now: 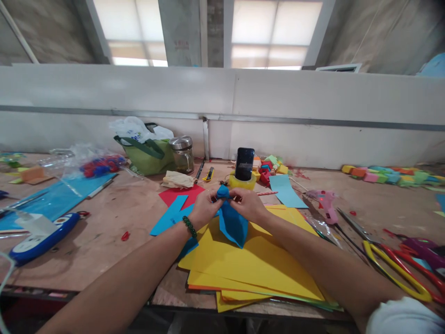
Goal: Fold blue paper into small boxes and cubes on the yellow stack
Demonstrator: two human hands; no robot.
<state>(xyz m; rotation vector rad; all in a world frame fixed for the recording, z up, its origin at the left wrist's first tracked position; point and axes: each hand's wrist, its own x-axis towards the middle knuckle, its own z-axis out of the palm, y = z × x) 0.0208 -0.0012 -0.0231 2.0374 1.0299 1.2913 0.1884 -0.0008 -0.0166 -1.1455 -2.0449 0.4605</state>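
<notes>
Between my hands is a folded blue paper piece (233,225), with a small rounded part at its top and a pointed tail hanging down. My left hand (205,207) pinches it from the left near the top, a green bead bracelet on the wrist. From the right, my right hand (249,204) grips the same narrow spot with thumb and fingers. Below it lies a stack of yellow paper sheets (257,266). Blue paper strips (168,215) and a red sheet (189,197) rest on the table left of the stack.
Behind my hands a phone (244,163) stands in a yellow tape roll (242,183). A pink glue gun (326,204) and large scissors (377,250) lie right. A glass jar (183,155), green bag (148,155) and utility knife (209,174) are farther back; a blue power strip (45,239) lies left.
</notes>
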